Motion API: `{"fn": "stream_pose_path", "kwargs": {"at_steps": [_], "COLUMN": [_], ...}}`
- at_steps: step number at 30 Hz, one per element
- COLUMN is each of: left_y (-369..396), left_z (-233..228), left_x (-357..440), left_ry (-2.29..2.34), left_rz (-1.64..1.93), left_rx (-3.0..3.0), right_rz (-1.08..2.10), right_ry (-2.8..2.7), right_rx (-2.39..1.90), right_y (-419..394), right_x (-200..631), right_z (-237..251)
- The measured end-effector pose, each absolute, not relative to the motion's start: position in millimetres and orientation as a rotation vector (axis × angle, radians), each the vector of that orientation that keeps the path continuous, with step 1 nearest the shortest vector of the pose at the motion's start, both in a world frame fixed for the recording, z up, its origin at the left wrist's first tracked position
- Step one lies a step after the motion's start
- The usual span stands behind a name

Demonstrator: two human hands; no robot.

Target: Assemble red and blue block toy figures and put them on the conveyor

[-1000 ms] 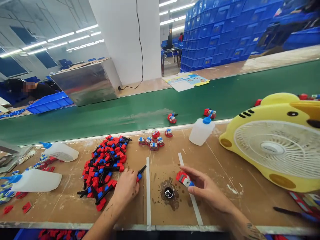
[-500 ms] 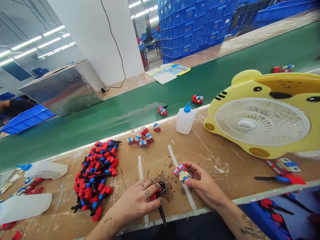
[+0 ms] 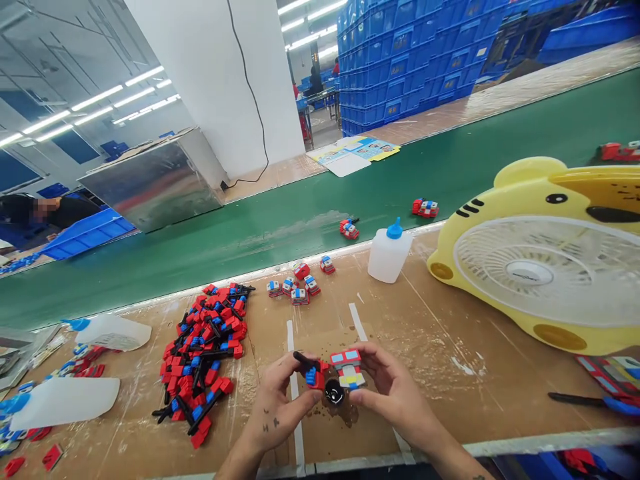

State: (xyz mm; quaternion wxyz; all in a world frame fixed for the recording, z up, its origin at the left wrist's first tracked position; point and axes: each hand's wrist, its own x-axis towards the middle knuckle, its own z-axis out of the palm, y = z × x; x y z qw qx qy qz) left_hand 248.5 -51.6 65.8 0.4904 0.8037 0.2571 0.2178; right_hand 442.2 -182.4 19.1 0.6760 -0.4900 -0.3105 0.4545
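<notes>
My left hand (image 3: 280, 407) pinches a red-and-blue arm piece (image 3: 311, 372); my right hand (image 3: 395, 393) grips a red toy body (image 3: 349, 368), both just above the small black glue cap (image 3: 334, 393)

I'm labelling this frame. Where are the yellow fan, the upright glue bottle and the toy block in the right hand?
yellow fan (image 3: 530, 272): head view, hub of the white grille.
upright glue bottle (image 3: 387, 255): head view, white body.
toy block (image 3: 349, 368): head view, its striped face.
</notes>
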Motion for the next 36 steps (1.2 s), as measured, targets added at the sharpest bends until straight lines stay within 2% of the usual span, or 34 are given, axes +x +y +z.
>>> {"fn": "stream_pose_path", "kwargs": {"at_steps": [3,7,11,14,19,24,27,30,36], "left_y": [-52.2,-58.9,-61.2,-28.1,94.8,194.5,216.2,218.5,215.8], "left_z": [59.9,54.4,56.9,69.6,100.2,114.4,108.4,95.9,89.2], "left_x": [254.3,267.2,302.6,337.5,400.9,474.0,506.9,522.5,490.9], "left_ry": [0.646,0.708,0.773,0.801,1.129,1.243,1.276,1.27,1.145], "left_rz": [0.54,0.601,0.911,1.07,0.711,0.183,-0.168,-0.371,-0.306], "left_rx": [1.849,1.71,1.455,1.54,2.136,2.363,2.419,2.461,2.593], "right_rz": [0.915,0.551,0.059,-0.097,0.201,0.235,0.27,0.354,0.707], "right_ry": [-0.877,-1.22,-1.421,-1.427,-1.211,-1.068,-1.044,-1.006,-0.817], "right_rx": [-1.257,-1.437,-1.348,-1.33,-1.616,-1.803,-1.794,-1.696,-1.317], "right_y": [-179.0,-171.7,-141.3,-100.1,-23.4,17.0,20.5,18.6,-16.3], "right_x": [444.2,446.5,435.7,439.7,503.2,553.0,555.4,554.5,540.7], "right_z": [25.6,39.9,58.7,68.6,52.4,18.6,8.2,5.2,7.3]}}
